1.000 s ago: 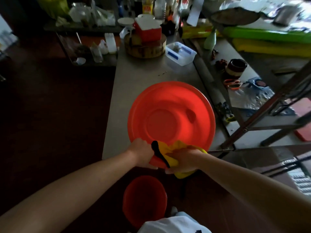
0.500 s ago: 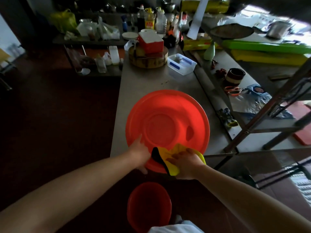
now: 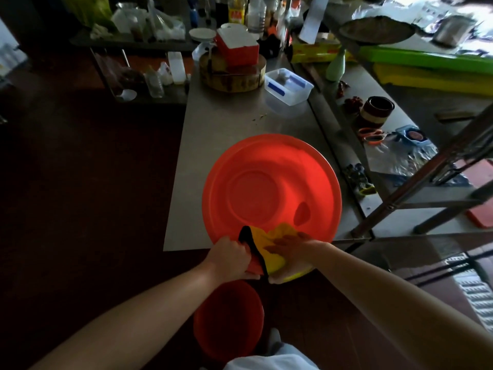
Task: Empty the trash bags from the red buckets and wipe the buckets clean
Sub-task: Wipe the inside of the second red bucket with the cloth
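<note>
A large round red lid (image 3: 269,188) lies on the near end of the steel table (image 3: 218,134), its near rim hanging over the table edge. My left hand (image 3: 230,259) grips that near rim. My right hand (image 3: 290,252) holds a yellow cloth with a black edge (image 3: 266,241) wrapped over the rim, fingers on top and thumb underneath. A red bucket (image 3: 228,319) stands on the dark floor below my hands, its inside in shadow.
At the table's far end stand a round wooden block with a red and white box (image 3: 237,49) on it and a clear plastic tub (image 3: 288,85). A metal rack frame (image 3: 426,172) rises at the right beside a cluttered counter. Dark floor lies to the left.
My right hand with the cloth has shifted along the lid's near rim, first onto the top face, now folded over the edge again. The left hand keeps its grip.
</note>
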Demonstrator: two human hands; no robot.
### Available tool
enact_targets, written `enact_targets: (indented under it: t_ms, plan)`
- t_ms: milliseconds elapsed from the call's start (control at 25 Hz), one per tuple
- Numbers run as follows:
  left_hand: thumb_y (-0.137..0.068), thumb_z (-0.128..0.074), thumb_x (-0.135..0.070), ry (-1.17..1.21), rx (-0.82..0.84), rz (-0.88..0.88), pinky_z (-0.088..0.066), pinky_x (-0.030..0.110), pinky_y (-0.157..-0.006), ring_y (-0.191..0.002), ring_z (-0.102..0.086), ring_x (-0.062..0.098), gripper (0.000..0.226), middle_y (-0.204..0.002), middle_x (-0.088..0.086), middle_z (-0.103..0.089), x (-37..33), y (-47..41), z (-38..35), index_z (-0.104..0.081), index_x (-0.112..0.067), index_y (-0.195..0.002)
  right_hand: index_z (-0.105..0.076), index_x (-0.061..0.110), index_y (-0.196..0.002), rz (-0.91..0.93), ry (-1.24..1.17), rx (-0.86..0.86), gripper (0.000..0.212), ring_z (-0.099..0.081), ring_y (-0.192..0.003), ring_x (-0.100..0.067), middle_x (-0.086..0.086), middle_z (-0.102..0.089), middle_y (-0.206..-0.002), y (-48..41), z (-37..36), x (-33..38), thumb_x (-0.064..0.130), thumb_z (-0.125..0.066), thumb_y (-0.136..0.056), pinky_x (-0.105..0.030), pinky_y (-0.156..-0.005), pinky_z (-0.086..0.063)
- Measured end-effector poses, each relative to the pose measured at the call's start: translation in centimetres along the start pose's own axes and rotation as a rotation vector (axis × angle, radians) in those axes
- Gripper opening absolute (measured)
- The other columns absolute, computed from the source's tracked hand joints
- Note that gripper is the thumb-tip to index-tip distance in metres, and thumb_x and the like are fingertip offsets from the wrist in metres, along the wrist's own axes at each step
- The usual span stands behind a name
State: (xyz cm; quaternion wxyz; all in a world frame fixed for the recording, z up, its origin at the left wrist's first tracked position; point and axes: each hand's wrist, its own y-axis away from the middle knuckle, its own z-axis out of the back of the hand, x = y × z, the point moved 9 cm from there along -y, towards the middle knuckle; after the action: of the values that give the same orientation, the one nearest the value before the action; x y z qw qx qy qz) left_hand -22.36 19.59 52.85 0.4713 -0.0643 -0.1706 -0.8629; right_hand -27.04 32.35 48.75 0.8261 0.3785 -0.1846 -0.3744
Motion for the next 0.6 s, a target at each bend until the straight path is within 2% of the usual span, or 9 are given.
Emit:
enact_targets:
  t_ms: [80, 200, 280, 360, 440, 600]
  plan:
    - [-0.061, -0.059, -0.091, -0.009, -0.054, -0.026, -0.034, 0.024, -0.05, -0.04, -0.051, 0.015, 0.072, -0.046, -0.004, -0.053, -0.2, -0.3, 0.3, -0.06, -0.02, -0.047, -0.008, 0.042, -0.16, -0.006, -0.131, 0.027, 0.105, 0.002, -0.156, -0.025, 0.006, -0.004, -0.17, -1.0, -0.7, -0.8, 0.098, -0.027, -0.073, -0.056, -0.122, -0.001]
    - [-0.057, -0.066, -0.087, 0.016, -0.1, -0.11, -0.045, 0.024, -0.054, -0.042, -0.053, 0.016, 0.07, -0.045, -0.004, -0.053, -1.6, -0.7, 0.0, -0.057, -0.019, -0.043, -0.022, 0.037, -0.159, -0.009, -0.216, -0.091, 0.087, 0.001, -0.155, -0.025, 0.002, -0.01, -0.169, -2.6, -0.5, -1.2, 0.087, -0.015, -0.087, -0.053, -0.122, -0.001]
    - [-0.064, -0.062, -0.086, 0.009, -0.064, -0.132, -0.048, 0.027, -0.06, -0.046, -0.056, 0.018, 0.07, -0.046, -0.003, -0.055, -2.1, -1.3, -0.4, -0.058, -0.019, -0.045, -0.04, 0.033, -0.152, -0.025, -0.192, -0.208, 0.075, -0.015, -0.153, -0.026, -0.002, -0.028, -0.164, -4.4, 0.2, -1.3, 0.073, -0.008, -0.097, -0.052, -0.12, -0.006]
    - [-0.076, -0.053, -0.084, 0.026, 0.006, -0.136, -0.05, 0.034, -0.071, -0.054, -0.061, 0.021, 0.069, -0.054, 0.0, -0.061, -2.4, -1.3, -1.2, -0.062, -0.019, -0.054, -0.054, 0.027, -0.138, -0.055, -0.152, -0.319, 0.098, -0.036, -0.143, -0.028, -0.004, -0.048, -0.151, -6.7, 0.7, -1.3, 0.076, 0.014, -0.087, -0.055, -0.117, -0.017]
    - [-0.079, -0.05, -0.082, 0.014, 0.017, -0.119, -0.051, 0.037, -0.076, -0.06, -0.064, 0.023, 0.069, -0.061, 0.003, -0.065, -2.5, -1.3, -1.4, -0.066, -0.017, -0.06, -0.05, 0.025, -0.139, -0.053, -0.087, -0.36, 0.109, -0.04, -0.139, -0.034, -0.008, -0.047, -0.149, -9.4, 0.2, -1.0, 0.075, 0.024, -0.076, -0.06, -0.115, -0.018]
    - [-0.072, -0.059, -0.083, -0.039, -0.011, -0.084, -0.055, 0.039, -0.077, -0.065, -0.067, 0.027, 0.067, -0.064, 0.006, -0.068, -2.8, -1.4, -2.0, -0.069, -0.018, -0.058, -0.021, 0.026, -0.157, -0.018, -0.141, -0.306, 0.118, -0.021, -0.15, -0.035, -0.005, -0.021, -0.165, -14.1, -1.7, -1.1, 0.078, 0.036, -0.068, -0.064, -0.118, -0.01]
